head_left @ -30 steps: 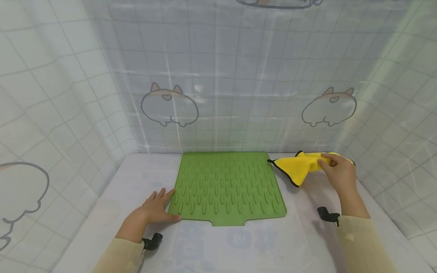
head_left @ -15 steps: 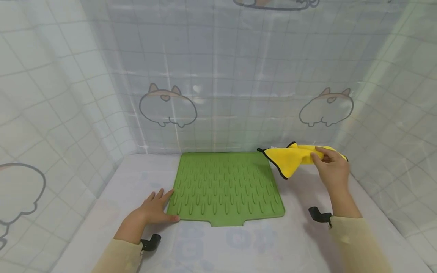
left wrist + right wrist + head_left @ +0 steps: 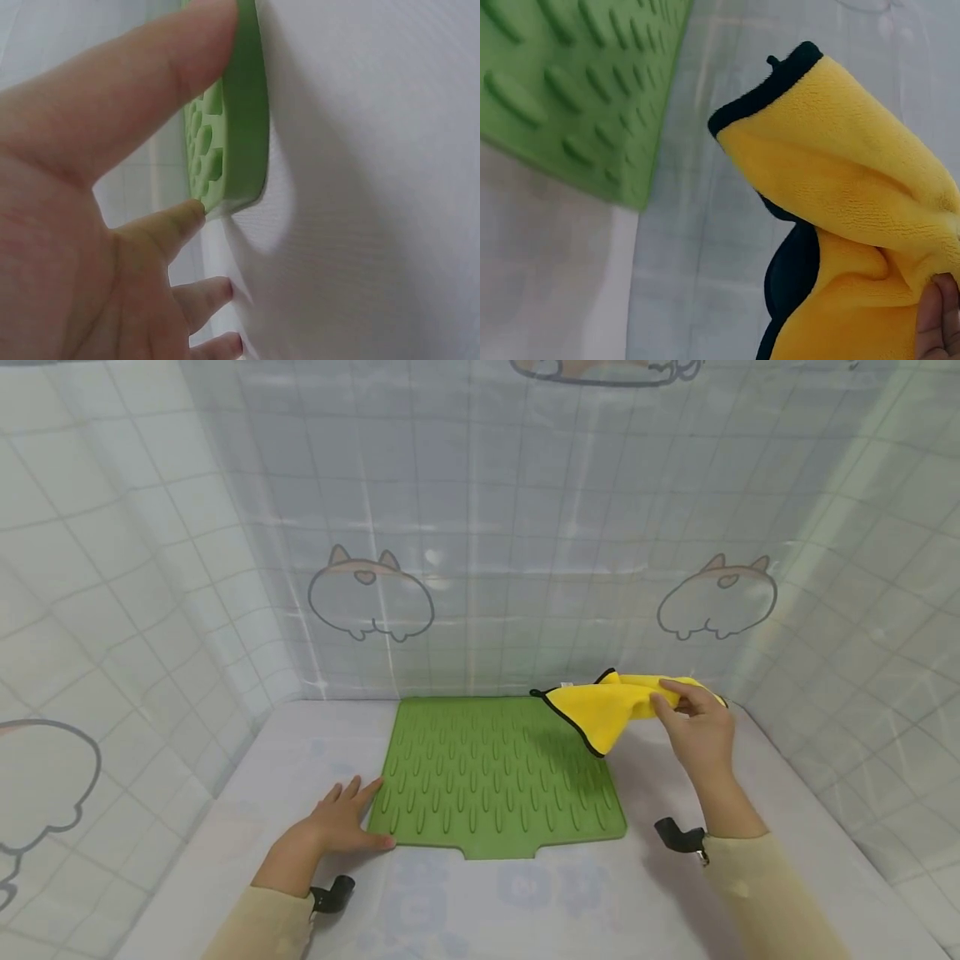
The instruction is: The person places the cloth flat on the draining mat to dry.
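A green mat (image 3: 487,777) with raised oval ridges and a front tab lies flat on the table. My left hand (image 3: 333,818) touches its left front corner with spread, straight fingers; in the left wrist view the thumb (image 3: 165,67) lies over the mat's edge (image 3: 247,112). My right hand (image 3: 701,727) pinches a yellow cloth (image 3: 596,710) with black trim and a small hanging loop. The cloth is held up in the air, its left part over the mat's back right corner. In the right wrist view the folded cloth (image 3: 840,165) shows, with only fingertips (image 3: 936,319) of the hand visible.
The table (image 3: 510,910) has a white cover with faint prints. Grid-patterned sheets with cartoon animals form a back wall (image 3: 525,543) and two side walls (image 3: 885,693) around it. A black device (image 3: 678,837) is strapped to each wrist.
My right hand has moved left with the yellow cloth, from beside the mat to partly over its back right corner, also rising a little at first. The left hand has stayed in place.
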The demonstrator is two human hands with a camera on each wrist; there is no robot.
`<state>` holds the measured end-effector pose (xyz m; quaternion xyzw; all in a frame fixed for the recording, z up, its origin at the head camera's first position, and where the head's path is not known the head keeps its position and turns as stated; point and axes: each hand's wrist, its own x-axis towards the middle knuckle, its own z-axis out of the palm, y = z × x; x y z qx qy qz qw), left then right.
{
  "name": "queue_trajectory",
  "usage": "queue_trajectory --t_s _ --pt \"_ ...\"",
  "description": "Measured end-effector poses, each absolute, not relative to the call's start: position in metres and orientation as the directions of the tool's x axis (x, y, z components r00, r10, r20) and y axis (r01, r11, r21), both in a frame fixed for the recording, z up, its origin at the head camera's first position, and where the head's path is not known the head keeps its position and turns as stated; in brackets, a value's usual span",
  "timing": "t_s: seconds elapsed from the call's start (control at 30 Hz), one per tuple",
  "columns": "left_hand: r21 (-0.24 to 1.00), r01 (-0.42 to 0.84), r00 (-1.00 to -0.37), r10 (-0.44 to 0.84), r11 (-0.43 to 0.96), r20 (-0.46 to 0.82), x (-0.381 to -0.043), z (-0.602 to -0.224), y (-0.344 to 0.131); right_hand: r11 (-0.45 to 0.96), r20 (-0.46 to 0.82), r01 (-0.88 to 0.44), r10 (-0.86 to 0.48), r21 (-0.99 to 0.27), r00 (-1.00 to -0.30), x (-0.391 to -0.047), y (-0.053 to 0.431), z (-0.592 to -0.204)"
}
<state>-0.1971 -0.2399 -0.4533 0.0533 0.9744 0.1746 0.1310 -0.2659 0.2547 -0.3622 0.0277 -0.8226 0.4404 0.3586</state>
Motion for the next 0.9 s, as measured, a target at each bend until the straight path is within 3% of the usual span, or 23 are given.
queue_trajectory --t_s 0.23,0.47,0.9 --pt "0.358 0.054 -0.96 0.147 0.932 -0.238 -0.196 -0.451 -0.239 0.55 0.6 -0.418 0.199 -0.723 -0.775 -0.267 0.233 -0.367" --pt "0.354 0.058 -0.96 0.149 0.934 -0.237 -0.195 -0.451 -0.239 0.514 0.675 -0.551 0.077 -0.657 -0.733 -0.268 0.212 -0.372" --pt "0.358 0.075 -0.959 0.165 0.931 -0.228 -0.193 -0.444 -0.238 0.48 0.656 -0.601 -0.065 -0.64 -0.752 -0.27 0.174 -0.374"
